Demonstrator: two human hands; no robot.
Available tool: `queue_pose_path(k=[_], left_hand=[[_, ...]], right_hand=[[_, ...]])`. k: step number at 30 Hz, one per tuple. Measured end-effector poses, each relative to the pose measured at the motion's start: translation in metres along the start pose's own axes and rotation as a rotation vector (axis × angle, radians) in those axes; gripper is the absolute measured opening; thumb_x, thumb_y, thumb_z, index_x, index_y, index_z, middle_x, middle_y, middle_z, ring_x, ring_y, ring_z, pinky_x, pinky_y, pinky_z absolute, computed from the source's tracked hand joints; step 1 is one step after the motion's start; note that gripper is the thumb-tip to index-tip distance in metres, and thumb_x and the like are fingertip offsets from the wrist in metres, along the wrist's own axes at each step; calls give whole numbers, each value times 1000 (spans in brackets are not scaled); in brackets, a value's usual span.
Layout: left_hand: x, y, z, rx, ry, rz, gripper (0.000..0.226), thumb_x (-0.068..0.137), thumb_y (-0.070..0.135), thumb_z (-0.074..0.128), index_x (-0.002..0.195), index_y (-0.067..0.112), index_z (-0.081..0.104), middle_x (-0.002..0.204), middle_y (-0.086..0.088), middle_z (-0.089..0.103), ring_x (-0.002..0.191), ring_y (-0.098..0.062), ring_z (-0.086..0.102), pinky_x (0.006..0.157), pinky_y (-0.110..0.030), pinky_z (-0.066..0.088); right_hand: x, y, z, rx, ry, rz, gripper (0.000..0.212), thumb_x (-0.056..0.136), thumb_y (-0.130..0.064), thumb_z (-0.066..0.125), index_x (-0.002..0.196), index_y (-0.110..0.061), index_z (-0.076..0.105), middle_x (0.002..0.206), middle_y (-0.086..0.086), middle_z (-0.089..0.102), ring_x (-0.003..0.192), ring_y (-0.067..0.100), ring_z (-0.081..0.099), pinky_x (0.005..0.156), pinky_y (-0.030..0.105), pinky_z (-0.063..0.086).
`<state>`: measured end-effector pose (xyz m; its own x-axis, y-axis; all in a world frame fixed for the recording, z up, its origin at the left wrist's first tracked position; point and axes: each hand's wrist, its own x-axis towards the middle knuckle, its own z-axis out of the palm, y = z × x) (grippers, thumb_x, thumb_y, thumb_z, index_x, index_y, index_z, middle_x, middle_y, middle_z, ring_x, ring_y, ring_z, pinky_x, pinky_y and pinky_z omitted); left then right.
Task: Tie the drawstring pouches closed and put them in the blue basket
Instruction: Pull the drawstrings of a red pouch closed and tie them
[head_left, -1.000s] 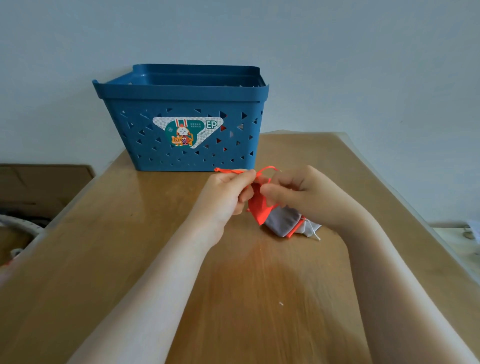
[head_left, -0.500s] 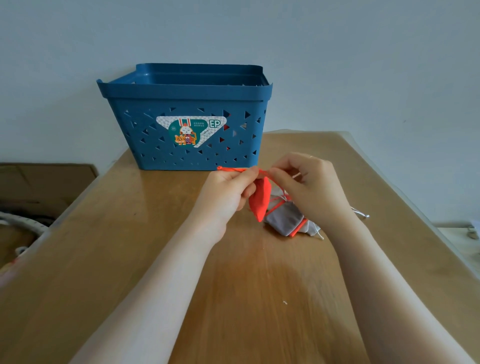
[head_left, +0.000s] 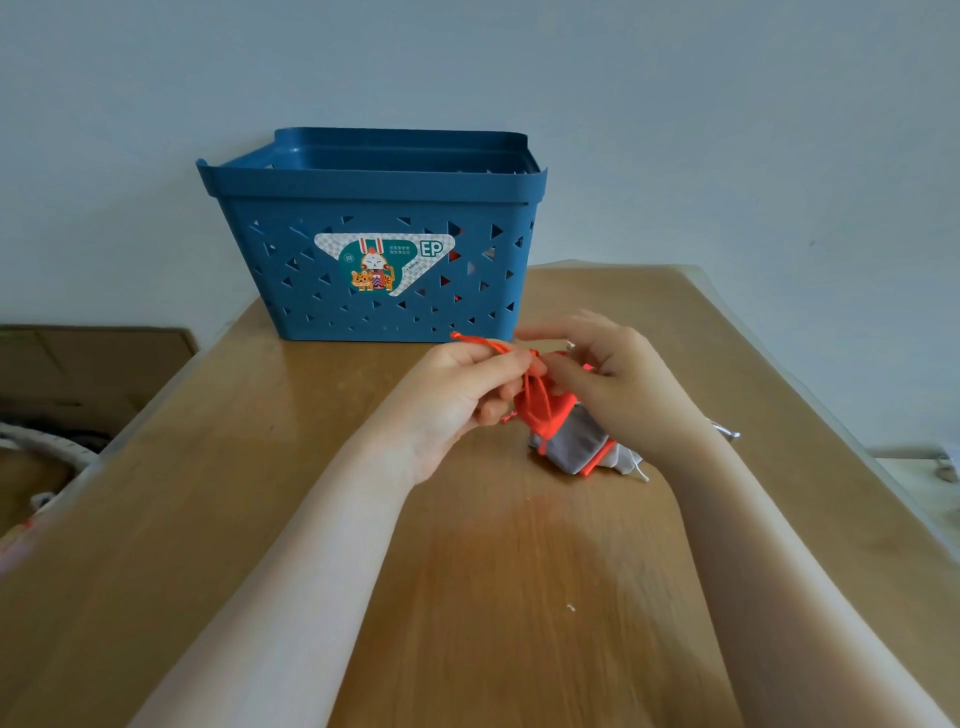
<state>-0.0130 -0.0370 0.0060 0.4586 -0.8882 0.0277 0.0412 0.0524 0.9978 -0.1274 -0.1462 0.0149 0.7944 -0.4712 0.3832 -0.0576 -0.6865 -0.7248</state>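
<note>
hands lowered, orange pouch nearer grey pouch

Count: 1 blue basket with 1 sticker on its front wall, 1 wooden table, 2 hands in view: left hand, right hand. Pouches outside the basket: 1 orange pouch and at least 1 grey pouch. The pile under the grey one is too bunched to count further.
</note>
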Motion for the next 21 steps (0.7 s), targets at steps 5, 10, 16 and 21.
queue_pose_path(k=[5, 10, 16, 21], left_hand=[[-2, 2, -6, 78, -20, -11, 16, 88, 14, 59, 79, 11, 72, 60, 5, 54, 54, -7, 40, 56, -19, 34], [-1, 4, -15, 277, 78, 85, 11, 85, 17, 64, 81, 22, 73, 77, 10, 71, 68, 4, 57, 62, -15, 40], [3, -1, -13, 705, 204, 341, 10, 82, 11, 68, 82, 18, 75, 80, 2, 72, 76, -8, 65, 76, -22, 50], [9, -14, -9, 931, 415, 709, 22, 80, 23, 57, 89, 13, 75, 79, -2, 64, 64, -14, 56, 60, -29, 44]], right_hand=[[-2, -4, -3, 147, -113, 83, 26, 91, 1, 50, 99, -14, 71, 83, 6, 72, 69, 10, 66, 65, 12, 49], [-3, -6, -2, 197, -116, 134, 10, 87, -4, 59, 85, -8, 68, 76, 9, 71, 66, 12, 67, 63, 13, 50], [-1, -9, 2, 119, -70, 196, 17, 86, -8, 60, 70, -12, 62, 63, 4, 68, 53, 6, 63, 53, 9, 44], [-1, -11, 6, 166, -69, 215, 12, 89, -13, 59, 80, -7, 66, 70, 9, 70, 65, 16, 69, 62, 15, 52]])
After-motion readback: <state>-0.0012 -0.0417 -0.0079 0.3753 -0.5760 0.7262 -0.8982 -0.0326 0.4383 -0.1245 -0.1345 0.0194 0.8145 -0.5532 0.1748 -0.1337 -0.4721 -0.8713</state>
